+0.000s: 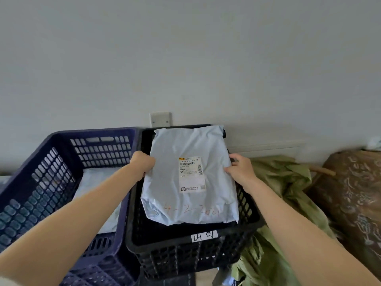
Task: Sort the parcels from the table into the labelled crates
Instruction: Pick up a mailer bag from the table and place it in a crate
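Head view: blue crate (51, 182), left of frame, holding a pale parcel (92, 182). Black crate (185, 259), centre. Grey parcel (175, 145), held over the black crate's opening. Left hand (142, 164) grips its left edge, right hand (240, 170) its right edge. Handwritten label (204, 236), black crate's near rim.

Background: a plain pale wall (185, 58). A blank rectangular wall plate (160, 119) with two screw heads is mounted low on it. To the right, a white ledge (266, 146) runs along the wall base. Below the ledge lies crumpled green sheeting (282, 182), reaching the lower frame edge. A brown bundle (354, 199) with pale printed markings stands at far right, beside the sheeting. A tan rod (321, 170) shows between the two.
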`<state>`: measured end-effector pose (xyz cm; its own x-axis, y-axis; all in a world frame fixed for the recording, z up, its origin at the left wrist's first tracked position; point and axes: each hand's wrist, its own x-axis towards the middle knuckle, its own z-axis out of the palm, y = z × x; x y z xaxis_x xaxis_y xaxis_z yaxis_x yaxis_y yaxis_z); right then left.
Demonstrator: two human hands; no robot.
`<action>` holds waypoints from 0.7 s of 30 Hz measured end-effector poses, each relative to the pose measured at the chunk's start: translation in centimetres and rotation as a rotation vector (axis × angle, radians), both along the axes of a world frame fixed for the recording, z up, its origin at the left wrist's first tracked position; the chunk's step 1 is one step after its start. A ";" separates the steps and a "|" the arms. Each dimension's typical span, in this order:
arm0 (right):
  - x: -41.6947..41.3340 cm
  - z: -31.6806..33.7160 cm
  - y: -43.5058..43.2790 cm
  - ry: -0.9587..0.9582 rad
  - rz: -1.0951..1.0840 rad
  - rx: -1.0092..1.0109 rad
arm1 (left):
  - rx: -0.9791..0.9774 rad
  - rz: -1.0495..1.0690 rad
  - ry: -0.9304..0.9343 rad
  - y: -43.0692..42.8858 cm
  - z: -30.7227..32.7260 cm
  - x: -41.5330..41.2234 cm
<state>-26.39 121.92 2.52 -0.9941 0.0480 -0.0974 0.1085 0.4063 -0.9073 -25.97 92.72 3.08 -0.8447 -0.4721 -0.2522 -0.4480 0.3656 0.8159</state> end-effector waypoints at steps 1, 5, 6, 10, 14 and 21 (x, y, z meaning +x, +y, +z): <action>-0.3 -0.3 -0.2 0.002 0.007 0.035 | -0.006 -0.004 -0.019 0.1 -0.4 -0.2; -3.1 -1.9 -1.7 0.004 0.094 0.217 | -0.094 -0.045 -0.103 0.1 -3.0 -2.0; -3.9 -2.5 -2.2 0.002 0.107 0.257 | -0.096 -0.047 -0.111 0.2 -3.5 -2.6; -5.8 -5.4 -4.0 -0.049 0.120 0.363 | -0.053 -0.035 -0.189 0.9 -6.2 -4.6; -7.4 -8.2 -4.8 -0.136 0.107 0.397 | -0.107 -0.052 -0.280 1.0 -8.7 -6.2; -9.8 -11.8 -6.1 -0.267 0.128 0.551 | -0.124 0.017 -0.437 1.7 -13.0 -8.2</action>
